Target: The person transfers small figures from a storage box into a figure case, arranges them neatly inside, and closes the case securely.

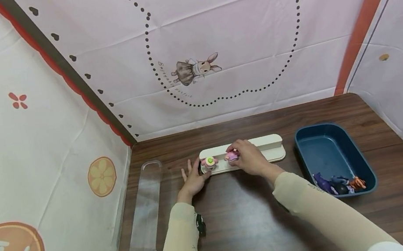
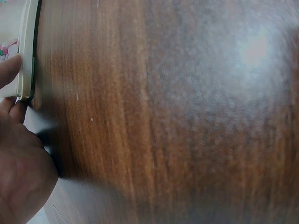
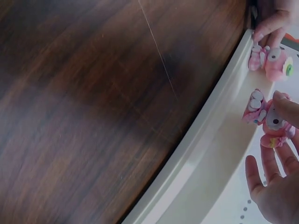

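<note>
A long white display stand with a raised back step lies on the table. My left hand grips its left end, the thumb on the front rim and other fingers around the end. Close by that thumb, a pink figurine with a yellow-green flower on top stands on the stand's lower level. To its right, my right hand pinches a second pink figurine between thumb and fingers, over the same level. This figurine has white feet and faces the front in the right wrist view.
On the right stands a dark blue bin, with several small figurines, purple, grey-blue and orange, at its near end. A clear plastic cover lies along the left side. Patterned cloth walls enclose the wooden table.
</note>
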The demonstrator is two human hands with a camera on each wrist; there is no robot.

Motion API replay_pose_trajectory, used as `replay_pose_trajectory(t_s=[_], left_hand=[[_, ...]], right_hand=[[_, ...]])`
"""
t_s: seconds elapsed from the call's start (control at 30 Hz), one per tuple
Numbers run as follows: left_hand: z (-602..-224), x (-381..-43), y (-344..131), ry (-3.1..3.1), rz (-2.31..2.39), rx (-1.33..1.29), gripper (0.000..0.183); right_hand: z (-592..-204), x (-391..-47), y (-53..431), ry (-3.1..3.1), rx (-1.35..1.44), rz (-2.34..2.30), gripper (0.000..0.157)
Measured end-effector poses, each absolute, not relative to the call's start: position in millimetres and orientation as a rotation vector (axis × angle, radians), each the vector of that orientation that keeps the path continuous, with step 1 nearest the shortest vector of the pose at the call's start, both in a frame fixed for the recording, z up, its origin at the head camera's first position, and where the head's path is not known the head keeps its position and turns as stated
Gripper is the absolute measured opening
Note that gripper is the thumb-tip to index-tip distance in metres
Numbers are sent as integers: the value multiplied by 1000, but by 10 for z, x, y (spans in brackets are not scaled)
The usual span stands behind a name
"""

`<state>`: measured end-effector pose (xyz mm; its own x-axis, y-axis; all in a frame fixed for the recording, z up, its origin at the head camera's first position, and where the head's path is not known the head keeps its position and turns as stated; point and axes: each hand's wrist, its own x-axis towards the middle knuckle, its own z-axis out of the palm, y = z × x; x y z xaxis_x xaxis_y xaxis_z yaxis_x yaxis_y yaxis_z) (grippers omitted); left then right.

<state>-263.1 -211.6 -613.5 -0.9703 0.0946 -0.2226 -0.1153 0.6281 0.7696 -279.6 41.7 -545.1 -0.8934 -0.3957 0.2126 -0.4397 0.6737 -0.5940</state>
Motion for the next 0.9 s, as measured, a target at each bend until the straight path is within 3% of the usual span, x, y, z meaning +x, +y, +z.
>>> replay_pose_trajectory(t_s=[0.9], left_hand=[[-6126,-2627,-2114,2611,1274,-11,78]], right_hand=[[-5694,-2761,170,-2784,667,854,39]])
